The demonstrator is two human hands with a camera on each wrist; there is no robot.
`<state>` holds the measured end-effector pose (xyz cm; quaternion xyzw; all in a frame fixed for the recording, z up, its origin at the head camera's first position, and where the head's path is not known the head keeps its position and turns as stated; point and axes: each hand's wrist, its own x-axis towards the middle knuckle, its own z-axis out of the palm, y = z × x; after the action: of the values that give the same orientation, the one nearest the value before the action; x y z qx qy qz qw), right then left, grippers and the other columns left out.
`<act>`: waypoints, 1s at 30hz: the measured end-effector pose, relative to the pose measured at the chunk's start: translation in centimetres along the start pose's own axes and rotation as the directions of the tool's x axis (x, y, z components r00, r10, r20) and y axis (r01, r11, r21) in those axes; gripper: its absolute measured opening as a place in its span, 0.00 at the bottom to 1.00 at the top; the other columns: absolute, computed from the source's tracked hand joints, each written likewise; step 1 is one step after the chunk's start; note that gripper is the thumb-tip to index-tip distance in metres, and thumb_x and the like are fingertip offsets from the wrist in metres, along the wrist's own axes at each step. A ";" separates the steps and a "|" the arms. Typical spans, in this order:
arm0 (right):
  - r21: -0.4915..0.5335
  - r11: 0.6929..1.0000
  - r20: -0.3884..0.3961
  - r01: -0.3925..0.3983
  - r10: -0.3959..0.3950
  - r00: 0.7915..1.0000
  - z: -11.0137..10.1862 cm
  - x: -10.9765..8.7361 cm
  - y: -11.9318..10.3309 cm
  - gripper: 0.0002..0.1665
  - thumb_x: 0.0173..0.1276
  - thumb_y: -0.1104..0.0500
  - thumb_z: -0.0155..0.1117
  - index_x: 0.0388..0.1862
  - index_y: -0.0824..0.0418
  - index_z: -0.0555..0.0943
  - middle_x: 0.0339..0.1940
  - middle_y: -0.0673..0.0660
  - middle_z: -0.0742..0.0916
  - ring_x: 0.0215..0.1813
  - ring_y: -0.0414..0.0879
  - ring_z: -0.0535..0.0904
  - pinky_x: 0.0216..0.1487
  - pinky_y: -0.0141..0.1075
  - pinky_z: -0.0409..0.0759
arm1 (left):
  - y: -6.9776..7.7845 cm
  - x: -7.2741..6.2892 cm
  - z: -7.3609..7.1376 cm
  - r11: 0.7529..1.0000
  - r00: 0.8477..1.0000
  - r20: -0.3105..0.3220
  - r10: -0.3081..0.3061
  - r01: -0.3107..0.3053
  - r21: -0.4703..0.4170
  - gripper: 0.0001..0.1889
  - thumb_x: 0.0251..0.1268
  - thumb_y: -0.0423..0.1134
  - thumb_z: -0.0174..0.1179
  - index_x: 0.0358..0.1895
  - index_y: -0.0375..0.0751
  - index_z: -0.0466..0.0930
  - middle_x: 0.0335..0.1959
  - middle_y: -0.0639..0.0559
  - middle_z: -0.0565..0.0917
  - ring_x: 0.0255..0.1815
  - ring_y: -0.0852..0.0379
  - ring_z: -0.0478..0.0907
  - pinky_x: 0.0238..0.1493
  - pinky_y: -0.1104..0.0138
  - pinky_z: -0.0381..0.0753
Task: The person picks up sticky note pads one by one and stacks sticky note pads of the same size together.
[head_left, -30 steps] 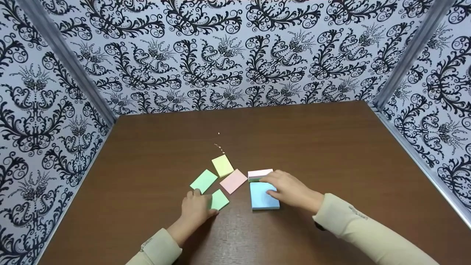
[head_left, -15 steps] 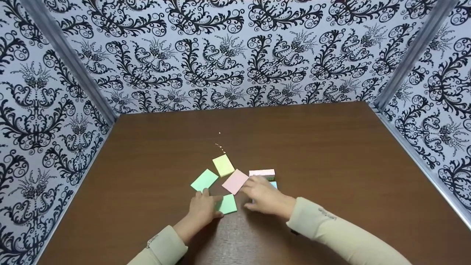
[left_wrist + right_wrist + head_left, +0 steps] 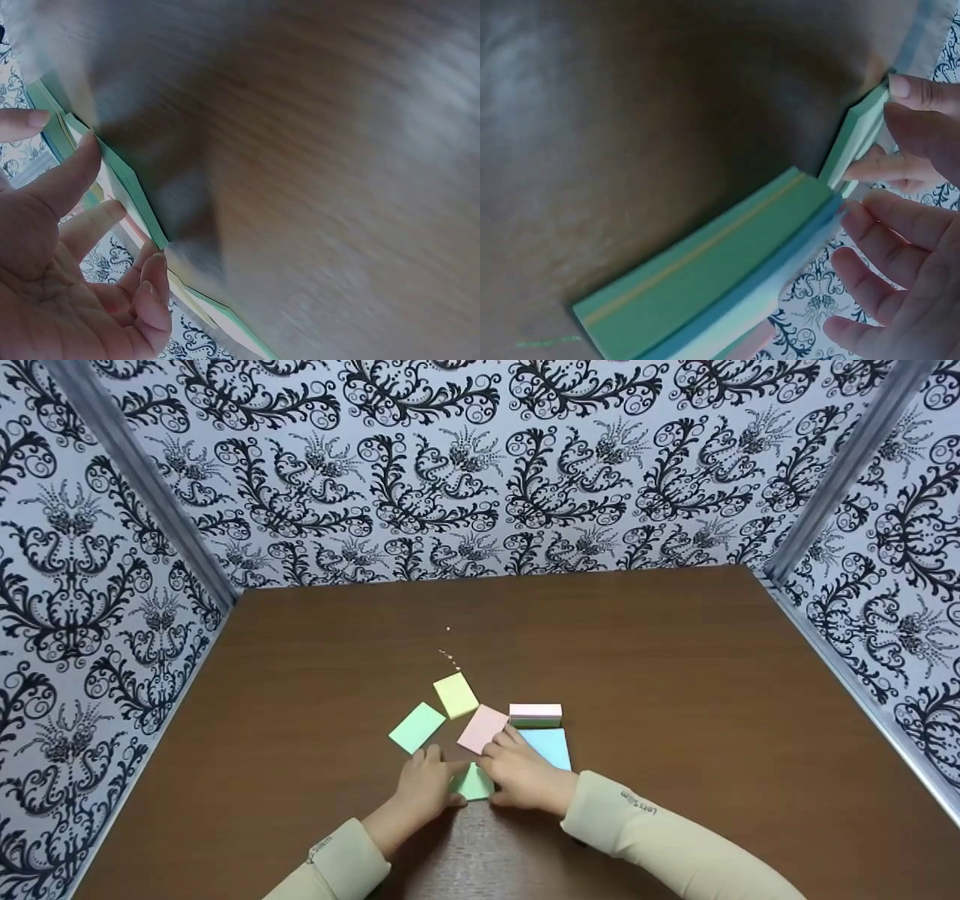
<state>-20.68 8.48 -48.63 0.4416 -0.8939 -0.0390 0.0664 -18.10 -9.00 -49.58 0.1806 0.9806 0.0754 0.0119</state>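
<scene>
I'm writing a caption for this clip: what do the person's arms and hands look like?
The left sleeve and right sleeve are pale cream, ending in broad cuffs, with dark lettering near each cuff, too small to read with certainty. The left hand and right hand are bare, without gloves, and no rings show.

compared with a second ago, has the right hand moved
Yes: against the blue stack in the head view, the right hand has moved left, toward the nearest green pad.
</scene>
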 end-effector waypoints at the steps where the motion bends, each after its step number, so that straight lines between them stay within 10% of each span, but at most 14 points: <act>1: -0.003 1.000 0.003 -0.003 0.003 1.000 0.1 0.0 -0.1 0.26 0.46 0.46 0.71 0.42 0.58 0.80 0.36 0.52 0.81 0.45 0.48 0.71 0.61 0.49 0.63 | 0.0 0.0 0.0 1.000 1.000 -0.002 0.009 -0.009 -0.005 0.27 0.41 0.49 0.70 0.51 0.51 0.80 0.27 0.49 0.67 0.26 0.55 0.60 0.26 0.64 0.64; 23: -0.070 0.997 0.041 -0.040 0.043 0.998 0.5 0.3 -0.5 0.16 0.45 0.46 0.71 0.24 0.56 0.82 0.31 0.52 0.81 0.38 0.49 0.72 0.60 0.59 0.60 | 0.8 0.7 -0.6 0.999 0.998 0.034 0.051 -0.051 0.002 0.24 0.45 0.48 0.69 0.50 0.48 0.79 0.30 0.48 0.69 0.28 0.54 0.61 0.28 0.62 0.66; 30: -0.080 0.997 0.066 -0.013 0.019 0.998 0.4 0.5 -0.5 0.14 0.46 0.46 0.70 0.22 0.55 0.82 0.32 0.52 0.81 0.39 0.49 0.73 0.59 0.60 0.60 | 0.3 2.5 -0.9 0.998 0.994 -0.102 0.050 -0.045 0.046 0.10 0.53 0.39 0.63 0.40 0.43 0.81 0.33 0.46 0.77 0.28 0.48 0.70 0.30 0.59 0.72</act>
<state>-20.68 7.74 -49.02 0.4299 -0.8969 -0.0886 0.0543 -20.39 -8.01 -48.64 0.2000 0.9767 0.0635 -0.0444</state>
